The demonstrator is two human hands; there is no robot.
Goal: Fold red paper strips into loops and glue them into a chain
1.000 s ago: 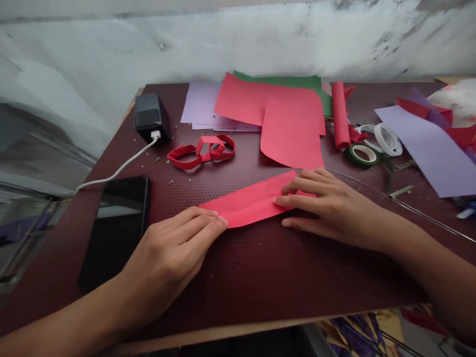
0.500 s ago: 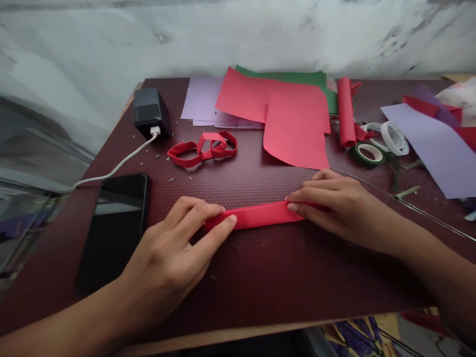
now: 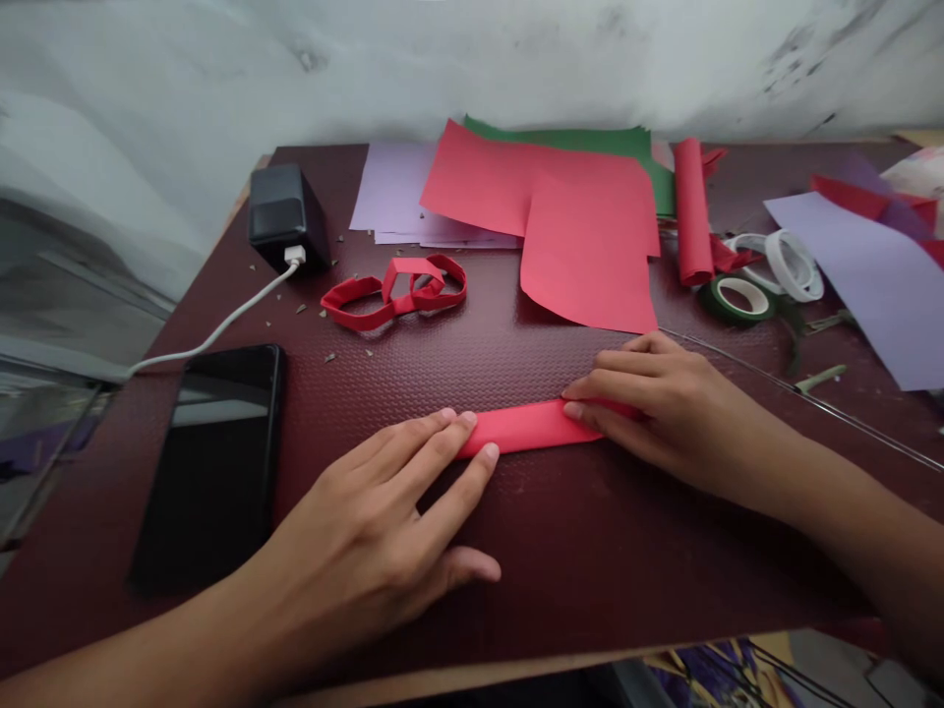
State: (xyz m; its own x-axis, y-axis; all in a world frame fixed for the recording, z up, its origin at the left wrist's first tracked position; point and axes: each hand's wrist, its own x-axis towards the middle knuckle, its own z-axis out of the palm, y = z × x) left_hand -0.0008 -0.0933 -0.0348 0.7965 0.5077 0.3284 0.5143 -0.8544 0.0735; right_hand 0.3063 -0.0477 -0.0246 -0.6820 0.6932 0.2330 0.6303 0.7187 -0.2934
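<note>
At the far left a black smartphone (image 3: 210, 472) lies on the maroon tabletop (image 3: 590, 560), a white cable (image 3: 221, 327) behind it plugged into a black power block (image 3: 286, 211). My left hand (image 3: 376, 521) is spread, nothing gripped, its fingertips pressing the left end of a folded red paper strip (image 3: 523, 425), thumb held apart. Joined red paper loops (image 3: 404, 305) sit beyond. The strip lies flat between my hands, in front of red sheets (image 3: 590, 246). My right hand (image 3: 653, 413) pinches its right end, thumb against fingers. Farther right are a red paper roll (image 3: 693, 211), green tape (image 3: 715, 303) and a lilac sheet (image 3: 870, 275).
</note>
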